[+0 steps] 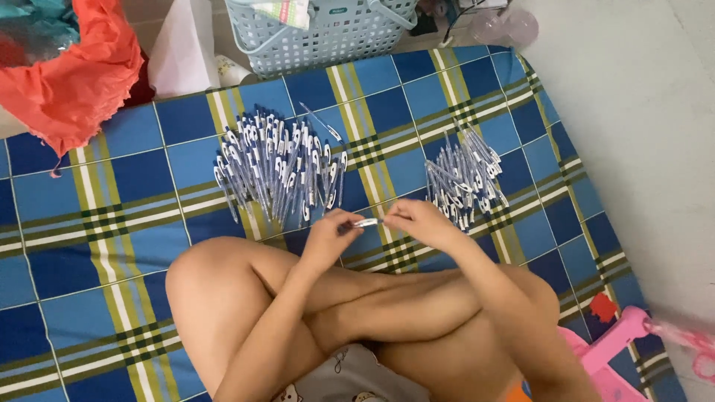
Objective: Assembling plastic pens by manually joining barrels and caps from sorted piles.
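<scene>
I see both hands closed on one pen (365, 222), which lies level between them. My left hand (331, 232) pinches its left end with the fingertips drawn tight together; my right hand (421, 221) pinches the other end the same way, so only a short white and clear stretch of the pen shows in the gap. Each grip is shut down to the width of the barrel, and the pen is held just above the blue, green and white checked mat (89, 223), over my crossed legs (357, 298).

Just beyond the left grip lies a large fan of pens (279, 164), with white clips and blue parts, their tips pointing toward me. One single pen (322, 123) lies apart at the far edge of that fan. Just beyond and outward of the right grip lies a smaller bunch of pens (463, 175), touching the mat near my right fingers.

Well beyond both grips, past the mat's far edge, stands a pale blue plastic basket (328, 33). Far out to the left of it sits a crumpled orange sheet (71, 74). Behind the right grip, beside my right knee, is a pink plastic piece (607, 350) on the mat's corner.
</scene>
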